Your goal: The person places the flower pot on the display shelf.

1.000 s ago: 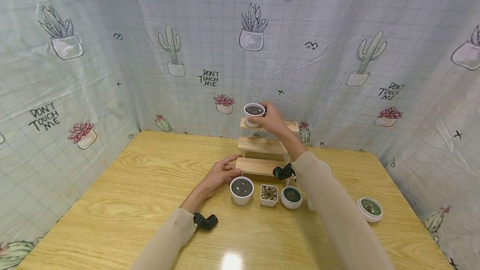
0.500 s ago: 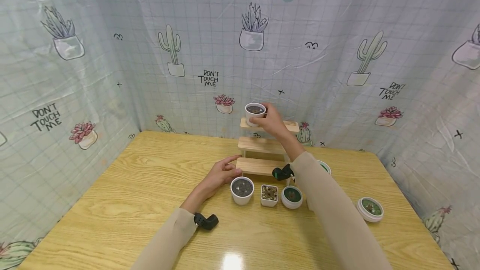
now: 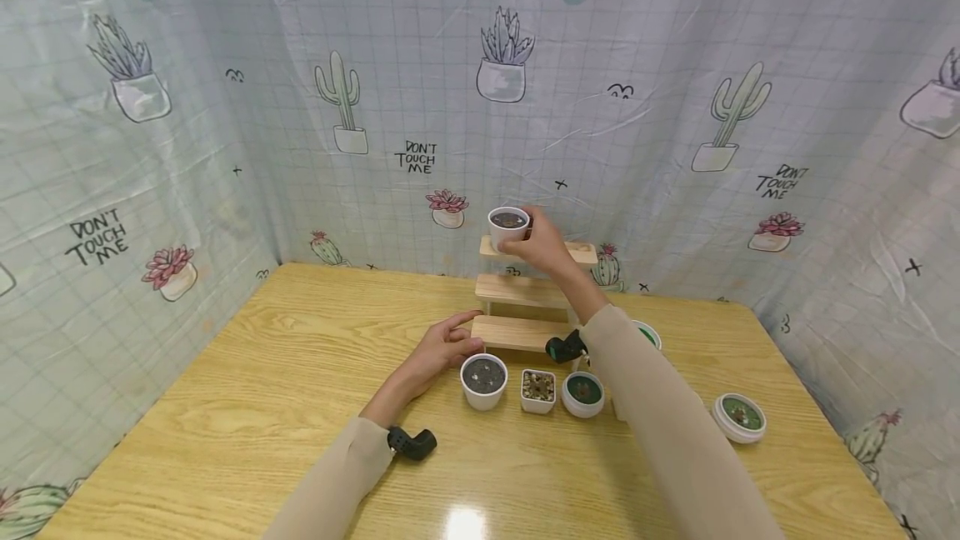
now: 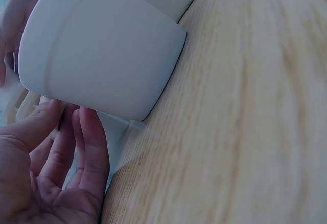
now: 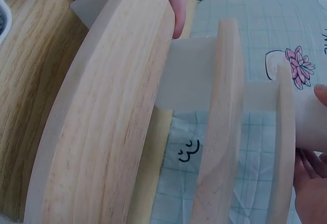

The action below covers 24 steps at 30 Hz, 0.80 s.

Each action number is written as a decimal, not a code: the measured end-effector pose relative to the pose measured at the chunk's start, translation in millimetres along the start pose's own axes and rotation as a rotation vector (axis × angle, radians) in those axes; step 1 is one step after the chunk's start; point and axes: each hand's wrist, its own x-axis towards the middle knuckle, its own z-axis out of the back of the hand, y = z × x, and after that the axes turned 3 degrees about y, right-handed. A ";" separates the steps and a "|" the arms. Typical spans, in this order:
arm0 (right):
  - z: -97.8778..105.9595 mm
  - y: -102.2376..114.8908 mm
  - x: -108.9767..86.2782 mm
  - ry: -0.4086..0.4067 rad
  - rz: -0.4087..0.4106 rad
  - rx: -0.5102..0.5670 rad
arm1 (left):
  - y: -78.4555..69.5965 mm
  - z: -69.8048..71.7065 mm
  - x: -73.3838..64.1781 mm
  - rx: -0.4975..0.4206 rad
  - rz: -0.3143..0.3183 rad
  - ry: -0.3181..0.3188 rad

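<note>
My right hand [image 3: 546,244] grips a round white pot [image 3: 504,233] filled with dark soil, at the left end of the top step of a three-step wooden stand [image 3: 517,330]. In the right wrist view that pot [image 5: 311,124] sits right at the top board, partly cut off by the frame. Down at the left end of the lowest step, my left hand [image 3: 435,354] holds the stand between thumb and fingers. The left wrist view shows this hand [image 4: 56,168] behind a large white pot [image 4: 107,50], which hides its fingertips.
In front of the stand are a white pot with dark soil [image 3: 483,382], a square pot with pebbles [image 3: 537,392] and a round pot with green filling [image 3: 582,395]. A low green-filled pot [image 3: 740,418] stands at right. Another pot [image 3: 649,335] is partly behind my right sleeve.
</note>
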 end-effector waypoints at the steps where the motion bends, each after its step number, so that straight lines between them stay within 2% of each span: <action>1: 0.5 0.0 -0.4 0.004 -0.003 0.006 | -0.2 -0.1 0.0 0.002 0.000 0.000; 8: 8.2 0.1 -5.8 0.020 -0.036 0.062 | -1.0 -0.2 -0.7 -0.006 0.000 0.011; 15: 27.5 -6.4 -16.4 0.026 -0.041 0.052 | 1.2 -0.1 1.6 -0.016 -0.006 0.019; 24: 60.2 -14.3 -45.1 0.033 -0.014 0.037 | 2.9 0.9 4.1 -0.016 -0.009 0.023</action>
